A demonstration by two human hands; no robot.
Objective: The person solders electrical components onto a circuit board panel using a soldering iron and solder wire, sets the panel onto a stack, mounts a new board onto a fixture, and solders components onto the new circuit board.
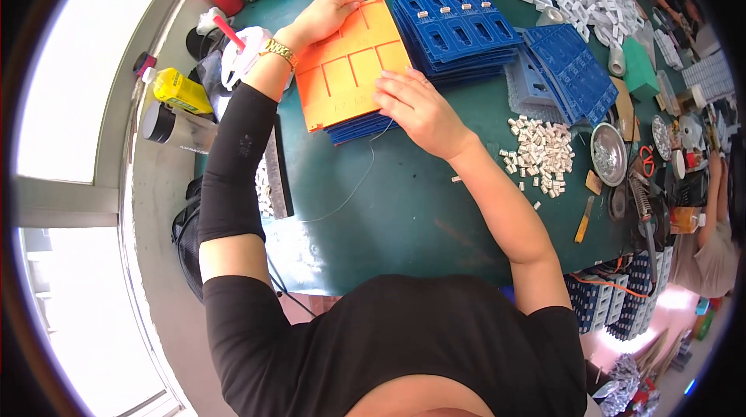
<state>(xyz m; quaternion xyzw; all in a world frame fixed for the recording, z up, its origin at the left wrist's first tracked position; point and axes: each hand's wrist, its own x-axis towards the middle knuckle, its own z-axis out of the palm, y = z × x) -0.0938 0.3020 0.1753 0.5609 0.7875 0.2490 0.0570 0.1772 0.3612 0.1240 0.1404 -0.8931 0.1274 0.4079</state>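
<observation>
A flat orange plastic plate (346, 83) with raised ribs lies on top of a stack of blue plastic panels (359, 129), whose edges show below its near side. My left hand (328, 17) is closed on the plate's far left edge, its fingers bent over it. The undersides of those fingers are hidden. My right hand (416, 110) rests on the plate's near right part with its fingers stretched out. A thin wire (365, 176) trails from near the stack across the green table.
A tall stack of blue panels (458, 24) stands right of the plate, with more tilted blue panels (571, 71) beyond. Small white parts (540, 154) lie heaped on the right, near a metal bowl (608, 154) and a yellow-handled knife (584, 220). A yellow bottle (180, 92) stands left.
</observation>
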